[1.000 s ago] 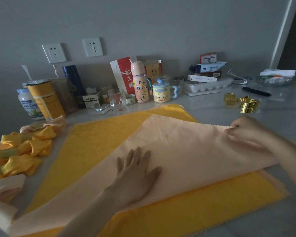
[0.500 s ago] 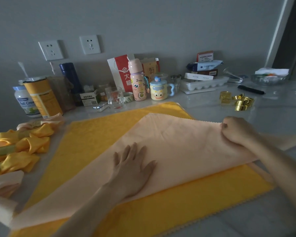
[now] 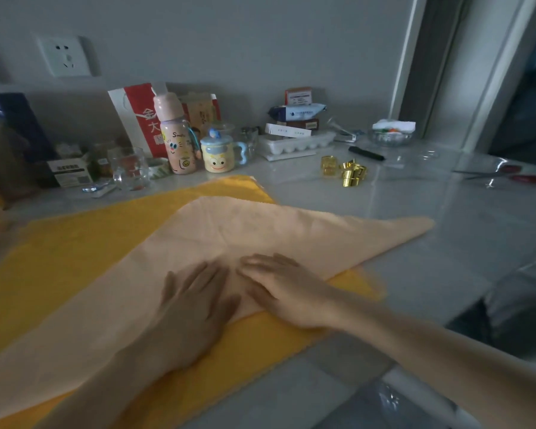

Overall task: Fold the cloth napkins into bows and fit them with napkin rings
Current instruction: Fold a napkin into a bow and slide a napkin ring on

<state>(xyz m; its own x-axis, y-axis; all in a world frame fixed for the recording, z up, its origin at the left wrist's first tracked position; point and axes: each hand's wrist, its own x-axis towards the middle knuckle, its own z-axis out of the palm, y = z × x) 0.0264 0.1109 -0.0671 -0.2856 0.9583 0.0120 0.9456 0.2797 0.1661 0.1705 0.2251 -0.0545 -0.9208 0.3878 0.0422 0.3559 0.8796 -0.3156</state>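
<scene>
A peach cloth napkin [image 3: 260,230] lies folded into a wide triangle on top of a yellow napkin [image 3: 75,243] spread on the white counter. Its right tip reaches past the yellow cloth onto the counter. My left hand [image 3: 195,301] rests flat on the peach napkin near its front fold, fingers straight. Beside it my right hand [image 3: 279,286] also lies flat on the same napkin, fingers pointing left and nearly touching the left hand. Several gold napkin rings [image 3: 347,171] sit on the counter behind and to the right.
Along the wall stand a pink bottle [image 3: 175,140], a face mug [image 3: 220,153], a glass [image 3: 130,168], a red bag, boxes and an egg tray [image 3: 294,144]. Red-handled scissors [image 3: 508,176] and a black pen [image 3: 365,153] lie at right. The counter's edge runs at lower right.
My right hand let go of the napkin's right corner and came left to lie flat beside the left hand. The view swung right, so the finished bows at left went out of sight.
</scene>
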